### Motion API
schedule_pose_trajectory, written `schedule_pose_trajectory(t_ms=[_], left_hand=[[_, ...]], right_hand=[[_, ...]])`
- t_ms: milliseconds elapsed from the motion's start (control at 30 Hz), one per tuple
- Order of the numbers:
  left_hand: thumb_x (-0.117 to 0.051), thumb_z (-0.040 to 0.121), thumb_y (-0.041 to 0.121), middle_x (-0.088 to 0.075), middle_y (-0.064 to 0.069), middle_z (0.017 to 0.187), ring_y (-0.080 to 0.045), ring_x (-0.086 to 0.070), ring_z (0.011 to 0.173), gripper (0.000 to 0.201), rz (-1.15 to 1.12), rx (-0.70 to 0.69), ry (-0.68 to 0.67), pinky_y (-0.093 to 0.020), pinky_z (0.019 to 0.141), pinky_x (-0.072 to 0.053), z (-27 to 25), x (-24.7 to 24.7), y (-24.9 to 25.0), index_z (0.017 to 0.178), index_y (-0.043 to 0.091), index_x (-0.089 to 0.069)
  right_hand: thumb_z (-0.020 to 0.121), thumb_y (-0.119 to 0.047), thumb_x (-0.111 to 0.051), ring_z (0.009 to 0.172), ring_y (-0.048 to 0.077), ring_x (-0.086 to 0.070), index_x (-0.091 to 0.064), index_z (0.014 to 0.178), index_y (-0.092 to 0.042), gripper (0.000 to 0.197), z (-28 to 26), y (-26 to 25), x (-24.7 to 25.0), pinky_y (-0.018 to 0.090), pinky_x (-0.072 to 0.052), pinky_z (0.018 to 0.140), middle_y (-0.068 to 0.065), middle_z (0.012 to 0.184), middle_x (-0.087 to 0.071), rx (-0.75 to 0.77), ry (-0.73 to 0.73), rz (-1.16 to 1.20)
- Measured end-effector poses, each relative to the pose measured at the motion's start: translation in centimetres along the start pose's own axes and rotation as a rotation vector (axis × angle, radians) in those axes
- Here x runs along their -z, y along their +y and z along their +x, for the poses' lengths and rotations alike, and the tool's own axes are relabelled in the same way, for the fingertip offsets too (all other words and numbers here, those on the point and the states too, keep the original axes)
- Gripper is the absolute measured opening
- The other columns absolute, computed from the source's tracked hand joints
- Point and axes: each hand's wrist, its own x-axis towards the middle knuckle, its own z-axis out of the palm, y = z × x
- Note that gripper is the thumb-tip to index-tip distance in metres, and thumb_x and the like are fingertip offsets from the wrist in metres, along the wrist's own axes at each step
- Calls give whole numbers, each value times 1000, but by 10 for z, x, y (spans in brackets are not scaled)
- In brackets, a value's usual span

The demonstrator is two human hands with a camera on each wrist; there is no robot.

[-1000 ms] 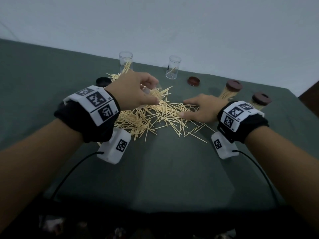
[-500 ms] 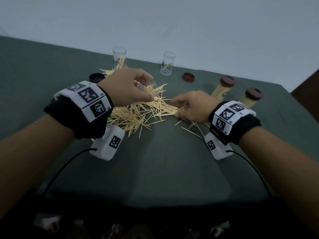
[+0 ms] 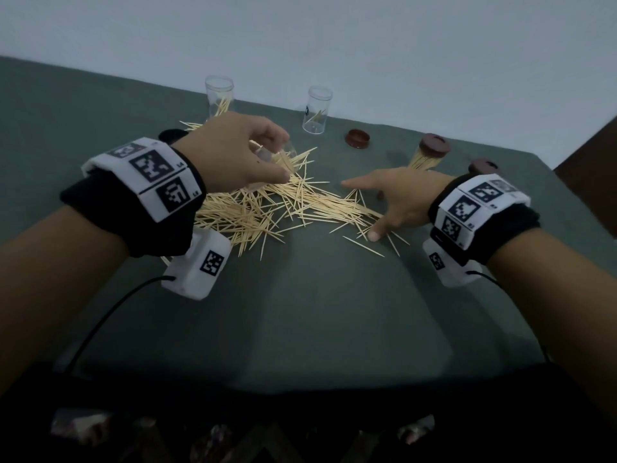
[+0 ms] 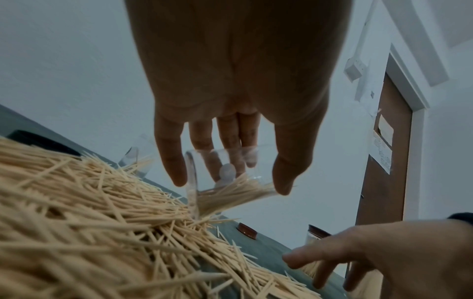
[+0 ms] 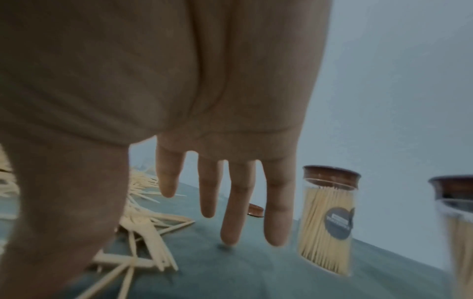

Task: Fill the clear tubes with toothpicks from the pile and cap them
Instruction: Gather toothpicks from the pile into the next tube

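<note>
Now, with left hand (image 3: 230, 152) gripping the tilted tube (image 4: 225, 178) at the pile's (image 3: 267, 208) 12 o'clock edge and right hand (image 3: 397, 198) splayed loose at 3 o'clock: sweep toothpicks lengthwise into the mouth, keeping the rim low against the desk (image 3: 317, 312).

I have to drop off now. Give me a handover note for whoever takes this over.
Left hand: grips a tilted tube, mouth at the pile, partly filled.
Right hand: open, spread at the pile's right edge, holding nothing.
Done: two capped tubes far right.
Left: fill and cap the held tube and the two open tubes at the back. Loose caps: brown cap, dark cap.
</note>
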Motion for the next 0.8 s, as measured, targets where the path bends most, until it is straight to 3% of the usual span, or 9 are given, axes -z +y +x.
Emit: schedule_pose_trajectory(t_ms=[67,133,267,333,367,433,500,667,800], left_hand=[[-79,74,42,-63,19,103,-3,-63,98,49,10,-3,0,-24,85,-50,0,0,1,119,31,-62],[-79,74,43,-63,19,102,-5,-63,99,50,8,4,-1,-30,89,-51,-1,0,1,119,30,-62],[-79,74,43,-63,20,101,-4,-63,98,51,20,5,-7,-31,89,-53,-3,1,2,120,29,-62],[-79,74,43,-63,20,101,-4,-63,98,52,16,9,-5,-30,87,-53,-4,3,1,120,29,-62],[-79,74,43,-63,20,101,-4,-63,98,52,16,10,-5,-30,87,-53,-4,3,1,121,29,-62],[-79,74,44,-64,18,105,-4,-63,98,52,20,7,-2,-31,89,-53,-3,5,1,120,28,-62],[-79,74,44,-64,17,108,-4,-63,98,52,18,8,0,-31,91,-52,-3,6,1,120,28,-62],[-79,74,42,-64,16,109,-6,-63,101,54,22,4,-4,-32,93,-51,-2,7,2,122,27,-62],[-78,74,46,-63,19,107,-5,-62,101,54,37,13,-3,-35,95,-51,-3,9,0,122,27,-62]], right_hand=[[70,-52,-80,128,22,-47,-33,144,-47,88,5,-5,-2,39,-40,104,-5,145,-45,36,29,18],[75,-53,-75,124,19,-50,-42,141,-43,75,9,-8,-5,29,-38,98,-6,140,-51,60,83,51],[84,-44,-70,108,11,-54,-56,133,-36,52,14,-13,-7,21,-33,84,-8,124,-60,73,199,137],[84,-42,-71,102,8,-54,-56,132,-36,51,14,-14,-7,20,-33,83,-13,109,-61,56,217,165],[82,-44,-73,107,12,-55,-54,135,-36,56,13,-13,-6,21,-34,84,-16,104,-59,45,199,161],[76,-49,-76,122,21,-51,-46,141,-35,73,11,-10,-3,27,-38,94,-11,120,-60,9,139,108],[73,-48,-79,124,23,-51,-44,142,-35,78,9,-7,-1,34,-40,98,-3,132,-57,-47,91,67],[80,-31,-77,97,10,-56,-61,126,-35,49,12,-19,-2,23,-40,83,-11,98,-61,-16,176,179],[84,-25,-73,90,6,-53,-63,125,-34,43,19,-35,-1,18,-37,81,-9,95,-62,40,265,270]])
